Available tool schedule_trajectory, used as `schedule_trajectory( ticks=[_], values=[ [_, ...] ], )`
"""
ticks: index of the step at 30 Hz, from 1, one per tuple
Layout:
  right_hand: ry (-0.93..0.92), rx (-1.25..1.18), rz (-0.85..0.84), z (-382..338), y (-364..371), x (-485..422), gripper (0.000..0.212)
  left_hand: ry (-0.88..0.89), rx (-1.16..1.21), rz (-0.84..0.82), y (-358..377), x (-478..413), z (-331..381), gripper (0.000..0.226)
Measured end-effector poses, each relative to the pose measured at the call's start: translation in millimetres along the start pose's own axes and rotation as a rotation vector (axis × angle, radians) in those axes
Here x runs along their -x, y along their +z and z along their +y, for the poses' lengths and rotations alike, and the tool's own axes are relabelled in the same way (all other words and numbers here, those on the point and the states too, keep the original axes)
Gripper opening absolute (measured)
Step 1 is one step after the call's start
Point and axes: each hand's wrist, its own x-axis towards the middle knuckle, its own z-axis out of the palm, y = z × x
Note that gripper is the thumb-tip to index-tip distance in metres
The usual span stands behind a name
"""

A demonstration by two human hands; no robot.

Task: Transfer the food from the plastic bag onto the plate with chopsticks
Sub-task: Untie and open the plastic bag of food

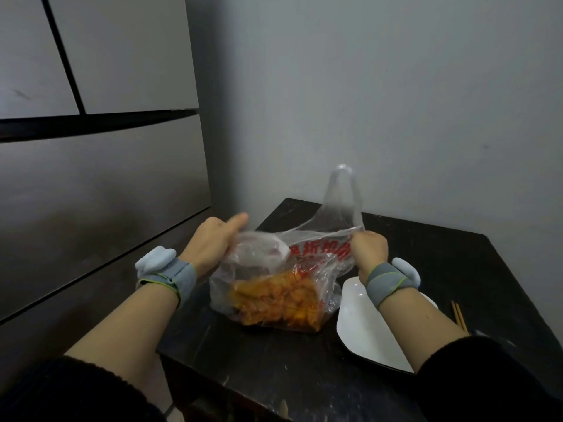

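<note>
A clear plastic bag (268,269) with red print stands on the dark table (274,360). Orange-yellow food (274,303) fills its bottom. My left hand (210,239) grips the bag's left rim, thumb stretched out and blurred. My right hand (368,248) is closed on the right rim, and one handle loop (342,190) stands up behind it. A white plate (362,327) lies just right of the bag, partly under my right forearm. The ends of wooden chopsticks (458,315) show on the table beyond that forearm.
A grey refrigerator (91,178) stands close on the left of the table. A plain grey wall (396,102) runs behind it. Both wrists wear grey bands with pale blue devices. The table's front edge is near my body.
</note>
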Motion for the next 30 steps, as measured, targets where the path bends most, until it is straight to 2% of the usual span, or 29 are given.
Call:
schedule_trajectory(
  ticks=[2, 4, 5, 8, 10, 14, 17, 20, 23, 26, 28, 30],
  values=[
    [0.06, -0.034, -0.008, 2, -2, -3, 0.018, 0.074, -0.318, -0.082, -1, -1, -6, 0.043],
    [0.051, -0.009, -0.006, 2, -2, -4, 0.017, 0.158, -0.553, -0.132, 0, 0, -6, 0.019],
    [0.018, 0.021, 0.002, 1, -1, -3, 0.017, 0.177, -0.64, -0.14, 2, 3, -4, 0.018],
    [-0.15, 0.13, 0.051, -11, -1, 10, 0.01, 0.2, -0.809, -0.141, 6, 2, -2, 0.044],
    [-0.292, 0.111, 0.06, -17, 0, 25, 0.009, 0.207, -0.88, -0.126, 8, 1, -1, 0.052],
    [-0.793, 0.233, -0.11, -17, 6, 55, 0.002, 0.221, -0.858, -0.143, 15, 1, 3, 0.056],
    [-1.036, 0.661, -0.224, -16, 14, 55, 0.02, 0.23, -0.89, -0.201, 18, 3, 3, 0.066],
    [-1.077, 1.114, -0.206, -15, 18, 50, 0.037, 0.225, -0.963, -0.298, 18, 6, 0, 0.064],
    [-1.086, 1.376, -0.191, -15, 14, 47, 0.035, 0.193, -0.815, -0.349, 17, 10, -5, 0.046],
    [-1.017, 1.463, -0.215, -16, 7, 45, 0.02, 0.101, -0.574, -0.235, 21, 12, -11, 0.048],
    [-1.009, 1.473, -0.183, -10, 5, 42, 0.035, 0.086, -0.562, -0.142, 22, 9, -18, 0.043],
    [-1.02, 1.438, -0.143, -3, 4, 39, 0.059, 0.154, -0.682, -0.137, 22, 9, -22, 0.029]
  ],
)
